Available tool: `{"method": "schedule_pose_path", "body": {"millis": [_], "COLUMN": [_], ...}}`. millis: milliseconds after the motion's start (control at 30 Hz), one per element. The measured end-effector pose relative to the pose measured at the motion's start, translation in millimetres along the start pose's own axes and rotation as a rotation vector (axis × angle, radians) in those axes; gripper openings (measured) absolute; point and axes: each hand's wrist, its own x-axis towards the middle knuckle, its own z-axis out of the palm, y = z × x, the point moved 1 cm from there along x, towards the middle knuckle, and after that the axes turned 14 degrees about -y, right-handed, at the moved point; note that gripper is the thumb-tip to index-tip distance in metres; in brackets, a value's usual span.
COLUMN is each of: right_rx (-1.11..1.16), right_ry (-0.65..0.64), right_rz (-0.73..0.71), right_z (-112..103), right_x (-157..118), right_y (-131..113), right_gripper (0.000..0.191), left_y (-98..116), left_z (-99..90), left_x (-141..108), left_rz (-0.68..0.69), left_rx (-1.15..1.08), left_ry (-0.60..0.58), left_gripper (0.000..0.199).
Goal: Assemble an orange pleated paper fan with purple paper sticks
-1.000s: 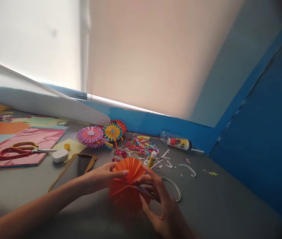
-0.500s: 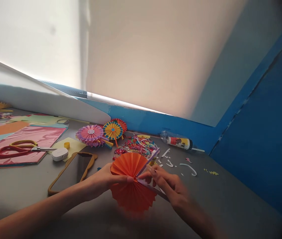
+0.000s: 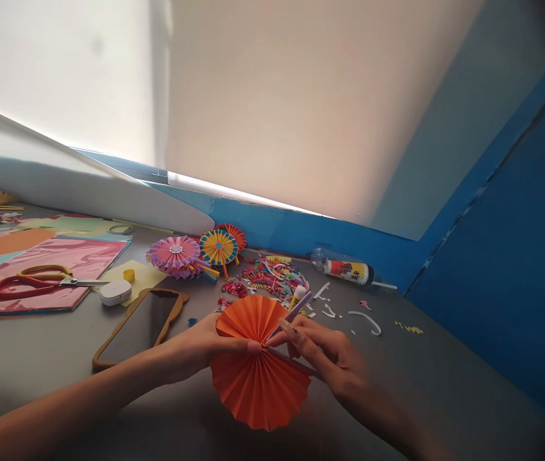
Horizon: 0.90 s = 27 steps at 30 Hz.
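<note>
An orange pleated paper fan (image 3: pixel 260 394) is spread nearly into a full round above the table. My left hand (image 3: pixel 205 342) grips it from the left, thumb pressed on the centre where the folds meet. Two narrow purple paper sticks run along the fan's edges on the right: an upper purple stick (image 3: pixel 297 308) slants up, and a lower purple stick (image 3: pixel 294 363) points down to the right. With closed fingers, my right hand (image 3: pixel 327 352) pinches at the upper stick near the centre; its palm partly covers the lower one.
Behind the fan lie paper scraps (image 3: pixel 272 278), a glue stick (image 3: pixel 298 296) and a labelled bottle (image 3: pixel 346 270). Finished rosettes (image 3: pixel 176 256) stand left of them. Further left are a phone (image 3: pixel 140 330), a white case (image 3: pixel 115 292), scissors (image 3: pixel 63 282) and a pink paper pack (image 3: pixel 104 253).
The fan's lower half has swung toward the camera and now faces it more fully. My right fingers have shifted slightly along the upper purple stick. The left hand keeps its grip.
</note>
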Motion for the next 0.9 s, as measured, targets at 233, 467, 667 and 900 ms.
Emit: {"method": "schedule_pose_path", "body": {"millis": [233,467,667,900], "right_rx": [-0.067,-0.433,-0.850,-0.995], "right_ry": [-0.009,0.010,0.095,0.189], "right_rz": [-0.001,-0.114,-0.265,-0.367], "right_z": [-1,3,11,18], "right_x": [1,-5,-10,-13], "right_y": [-2,5,12,14], "right_gripper": [0.034,0.030,0.040,0.041], "left_y": [2,1,3,5], "left_z": [2.6,0.7,4.2,5.9], "left_x": [-2,-2,-3,-4], "left_rz": [0.024,0.006,0.027,0.032], "left_rx": [0.008,-0.032,-0.055,-0.093], "left_ry": [-0.026,-0.010,-0.009,0.013], "left_gripper": [0.049,0.032,0.028,0.025]}}
